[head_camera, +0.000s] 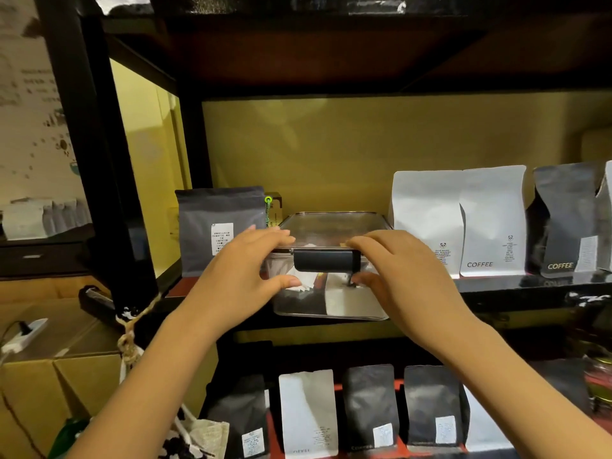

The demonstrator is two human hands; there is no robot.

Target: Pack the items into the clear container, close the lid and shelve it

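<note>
Container (331, 260) on shelf (516, 286), centre frame, front end overhanging the shelf edge toward 6 o'clock. Lid (334, 225) on; black latch (326, 260) folded down over the near end wall. Contents visible through clear wall: white and dark flat packets, exact kind not resolvable.

Left hand (245, 270) at 9 o'clock of the latch: fingers curled over lid rim, thumb on front wall below, pinching that corner. Right hand (397, 270) at 3 o'clock, mirrored: fingers on lid, thumb on wall, pinching the other corner. Grip split either side of latch, likely to keep the box level and steer it straight in without stressing the latch.

Grey bag (220, 226) just beside at 9 o'clock, white bags (458, 220) near at 3 o'clock; gap between them fixes the slot.

Judged: packing and closing done, shelving nearly finished. Remaining: push toward 12 o'clock until overhang gone. Risk: nudging the neighbouring bags over.
</note>
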